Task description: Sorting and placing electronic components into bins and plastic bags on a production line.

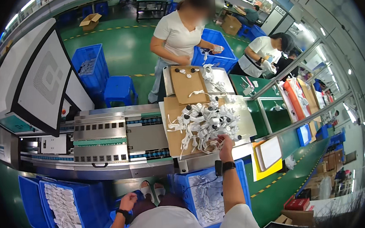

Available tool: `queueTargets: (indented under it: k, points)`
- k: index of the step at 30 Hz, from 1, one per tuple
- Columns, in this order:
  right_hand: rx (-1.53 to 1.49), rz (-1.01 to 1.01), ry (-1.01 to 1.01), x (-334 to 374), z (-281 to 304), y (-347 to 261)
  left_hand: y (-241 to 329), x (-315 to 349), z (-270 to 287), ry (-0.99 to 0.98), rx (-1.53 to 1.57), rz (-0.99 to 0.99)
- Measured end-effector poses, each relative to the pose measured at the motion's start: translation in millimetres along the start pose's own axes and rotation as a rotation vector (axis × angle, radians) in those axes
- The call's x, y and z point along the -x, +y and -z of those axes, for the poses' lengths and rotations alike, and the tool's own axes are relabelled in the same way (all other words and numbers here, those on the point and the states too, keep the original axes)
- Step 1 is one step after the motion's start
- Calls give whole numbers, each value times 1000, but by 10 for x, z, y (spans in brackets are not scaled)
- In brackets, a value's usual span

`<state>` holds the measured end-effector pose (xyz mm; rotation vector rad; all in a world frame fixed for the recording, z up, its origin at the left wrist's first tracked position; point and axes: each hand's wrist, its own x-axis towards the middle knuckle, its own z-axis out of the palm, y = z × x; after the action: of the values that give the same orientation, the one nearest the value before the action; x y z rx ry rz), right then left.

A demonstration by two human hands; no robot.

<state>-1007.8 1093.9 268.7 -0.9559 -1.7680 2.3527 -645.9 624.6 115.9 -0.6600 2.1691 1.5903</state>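
Observation:
A heaped pile of white corded devices [206, 123], several with round black ends, lies on brown cardboard [173, 110] over the workbench. At the pile's near right edge is my right hand [225, 148], its fingers closed on a white cord at the heap. Exactly which piece they grip is partly hidden. A dark band circles each of my wrists. My left hand [128, 201] hangs low at my left side, away from the bench, with its fingers curled in and nothing visible in them.
Blue bins with white pieces stand below the bench, one left [64, 211] and one right [213, 196]. A metal conveyor [99, 141] leads left to a white machine [40, 77]. Across the bench, a co-worker [183, 33] holds a white device beside a blue bin [214, 61].

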Motion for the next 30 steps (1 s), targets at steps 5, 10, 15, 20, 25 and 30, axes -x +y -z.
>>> queueTargets:
  k: [5,10,15,20,25,30]
  points:
    - [59,109,-139,749,153,-480,906,-564,-380,-315,239,-139]
    - [303,221,-493,2043,-72,-675,2396,-533,-761,-485,806,82]
    - [399,14,-748,2962,-5,-115,3161,-437,-824,-614,1391,364]
    - [500,200,-898,3126,120,476,2218,-876,-1036,-729,1195,264]
    - [649,289,-635,3184,88,435,2085,-707,-737,-450,1441,352]
    - [688,781,-790,3036,-89,359,2504,-236,-749,-425,1369,341]
